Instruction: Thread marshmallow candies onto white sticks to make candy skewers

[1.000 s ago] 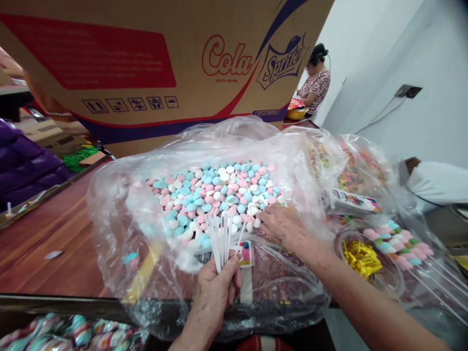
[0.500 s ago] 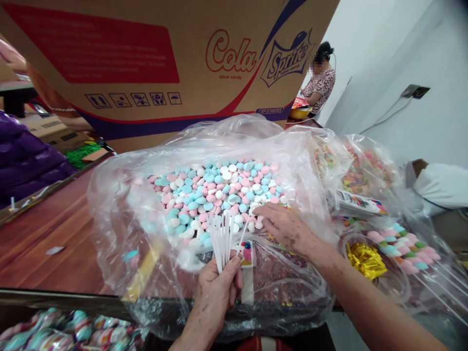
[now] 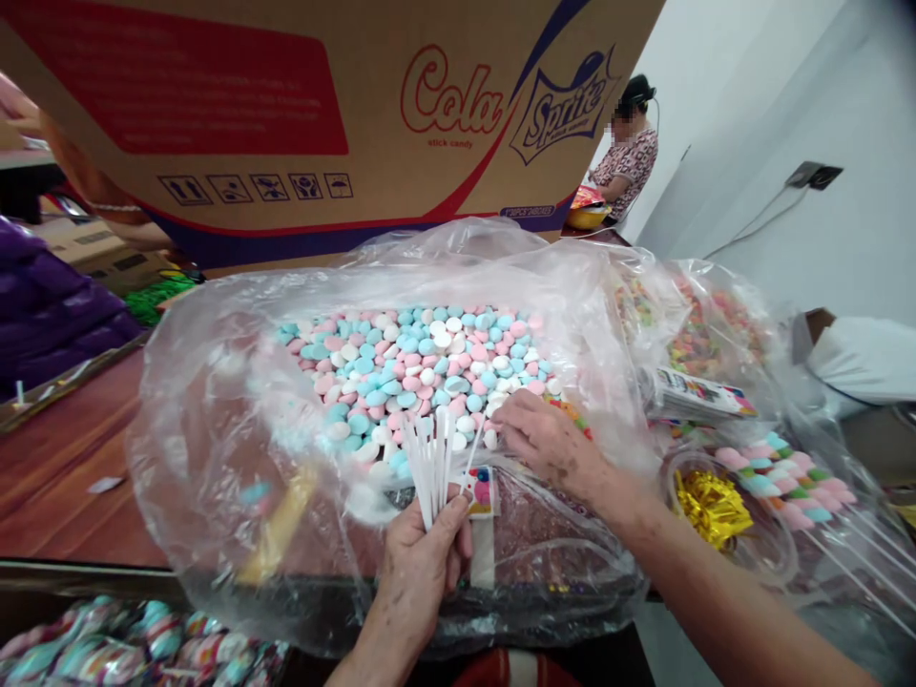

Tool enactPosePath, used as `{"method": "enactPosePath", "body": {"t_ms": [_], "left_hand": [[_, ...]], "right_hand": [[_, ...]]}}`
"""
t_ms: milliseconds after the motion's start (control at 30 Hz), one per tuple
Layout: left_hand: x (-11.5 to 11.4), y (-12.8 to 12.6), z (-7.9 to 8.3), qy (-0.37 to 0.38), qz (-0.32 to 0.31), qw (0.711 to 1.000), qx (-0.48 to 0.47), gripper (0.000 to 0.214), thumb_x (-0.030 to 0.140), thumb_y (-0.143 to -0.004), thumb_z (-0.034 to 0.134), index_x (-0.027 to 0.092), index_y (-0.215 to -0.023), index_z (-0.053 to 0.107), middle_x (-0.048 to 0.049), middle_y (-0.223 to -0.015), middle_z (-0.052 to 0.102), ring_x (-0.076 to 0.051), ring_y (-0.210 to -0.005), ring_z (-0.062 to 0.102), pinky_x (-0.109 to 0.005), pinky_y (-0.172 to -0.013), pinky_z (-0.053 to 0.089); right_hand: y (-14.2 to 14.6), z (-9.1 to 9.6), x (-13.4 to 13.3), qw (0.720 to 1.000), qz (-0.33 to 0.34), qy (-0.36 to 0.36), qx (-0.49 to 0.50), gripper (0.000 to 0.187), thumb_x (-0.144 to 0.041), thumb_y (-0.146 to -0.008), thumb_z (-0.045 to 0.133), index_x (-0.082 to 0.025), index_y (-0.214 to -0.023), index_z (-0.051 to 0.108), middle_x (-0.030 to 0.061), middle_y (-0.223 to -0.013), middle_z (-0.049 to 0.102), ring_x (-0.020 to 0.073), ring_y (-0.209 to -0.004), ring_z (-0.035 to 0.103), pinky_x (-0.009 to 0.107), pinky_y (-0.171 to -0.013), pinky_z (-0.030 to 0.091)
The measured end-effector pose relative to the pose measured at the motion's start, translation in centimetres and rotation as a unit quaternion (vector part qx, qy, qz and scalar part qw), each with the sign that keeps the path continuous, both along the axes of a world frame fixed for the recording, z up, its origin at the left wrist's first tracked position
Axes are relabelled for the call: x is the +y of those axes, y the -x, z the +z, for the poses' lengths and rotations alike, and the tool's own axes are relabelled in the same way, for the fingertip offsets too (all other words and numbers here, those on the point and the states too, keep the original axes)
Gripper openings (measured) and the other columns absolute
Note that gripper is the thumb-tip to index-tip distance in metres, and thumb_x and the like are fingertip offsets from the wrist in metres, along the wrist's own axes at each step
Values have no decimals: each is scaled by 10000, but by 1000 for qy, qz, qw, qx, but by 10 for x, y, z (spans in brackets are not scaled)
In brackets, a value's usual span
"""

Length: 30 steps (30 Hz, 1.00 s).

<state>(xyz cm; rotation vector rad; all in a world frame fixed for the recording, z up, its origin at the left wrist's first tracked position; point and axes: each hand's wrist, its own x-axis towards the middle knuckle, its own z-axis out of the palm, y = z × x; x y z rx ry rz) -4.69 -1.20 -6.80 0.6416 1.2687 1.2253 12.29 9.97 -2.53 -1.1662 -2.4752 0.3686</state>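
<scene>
My left hand [image 3: 424,553] is closed around a fanned bunch of thin white sticks [image 3: 431,458], their upper ends pointing away from me. One stick leans apart toward the right. Pink, blue and white candies [image 3: 407,367], button-shaped, lie heaped in a clear plastic bag [image 3: 207,448] opened out across the table. At the heap's near right edge is my right hand [image 3: 551,444], its fingers bent together beside the leaning stick. Whatever its fingertips pinch, if anything, is hidden. A small printed card [image 3: 484,491] lies under the plastic behind my left hand.
Behind the bag stands a large cardboard box [image 3: 386,200]. At right are finished candy skewers [image 3: 794,482], gold ties [image 3: 712,506] in a round tub, printed labels [image 3: 697,393] and bagged colourful candies [image 3: 722,324]. Wrapped candies [image 3: 129,644] fill a container at lower left. A person [image 3: 630,157] works at the back.
My right hand's fingers have curled in more at the heap's edge, close to the leaning stick. My left hand holds the sticks almost where it was. The view has shifted slightly.
</scene>
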Motion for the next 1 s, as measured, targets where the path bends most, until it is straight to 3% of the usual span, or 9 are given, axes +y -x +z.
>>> {"method": "enactPosePath", "body": {"t_ms": [100,200,300,400,533,633,833,1000], "left_hand": [[1,0,0,-1,8,1000,3,386,515,-751,739,147,-796,633,64,-448,546,-19,-272,321,-141,-316,179],[2,0,0,3,5,1000,-6,401,531,-742,742,148,-778,631,59,-452,551,-19,-268,317,-146,-312,185],[1,1,0,7,-9,1000,-11,426,552,-725,750,147,-758,625,53,-450,554,-22,-266,319,-149,-305,185],[0,1,0,5,-4,1000,-10,405,533,-739,749,149,-807,640,58,-458,563,-22,-271,326,-147,-313,196],[0,2,-4,7,-6,1000,-1,405,535,-753,736,145,-812,645,58,-457,565,-26,-266,327,-153,-310,205],[-1,3,-8,8,-12,1000,8,429,558,-748,729,140,-785,640,54,-449,555,-30,-267,327,-162,-309,193],[-1,4,-10,10,-17,1000,5,421,552,-761,719,144,-822,638,59,-456,559,-28,-274,317,-165,-320,209],[-1,3,-9,8,-15,1000,0,418,551,-759,722,149,-834,633,64,-459,565,-29,-270,328,-158,-311,224]], "right_hand": [[14,-1,-7,995,29,18,-98,205,-55,-898,512,-189,-872,664,67,-948,643,195,-922,585,278,-775,491],[10,-3,-15,987,-6,24,-160,177,-44,-856,541,-168,-892,663,111,-979,644,232,-912,590,305,-742,480],[-4,-3,-17,988,-58,50,-133,180,-88,-882,514,-181,-911,665,95,-989,655,214,-900,597,301,-768,460],[-15,-2,-11,993,-101,66,-19,191,-153,-910,487,-197,-980,659,56,-972,669,193,-900,602,293,-790,449],[-14,-5,-1,989,-50,106,92,197,-226,-939,483,-194,-1007,665,37,-993,684,171,-917,611,282,-830,450],[-11,-12,1,990,-4,117,84,204,-209,-938,493,-191,-1010,683,47,-1037,698,177,-964,612,289,-885,434],[-15,-24,1,996,-50,77,-5,210,-164,-932,475,-193,-1028,660,72,-1013,686,211,-977,589,305,-864,418],[-13,-21,-3,998,-30,53,-23,185,-143,-954,480,-199,-989,653,55,-959,679,189,-929,602,267,-807,421]]}}
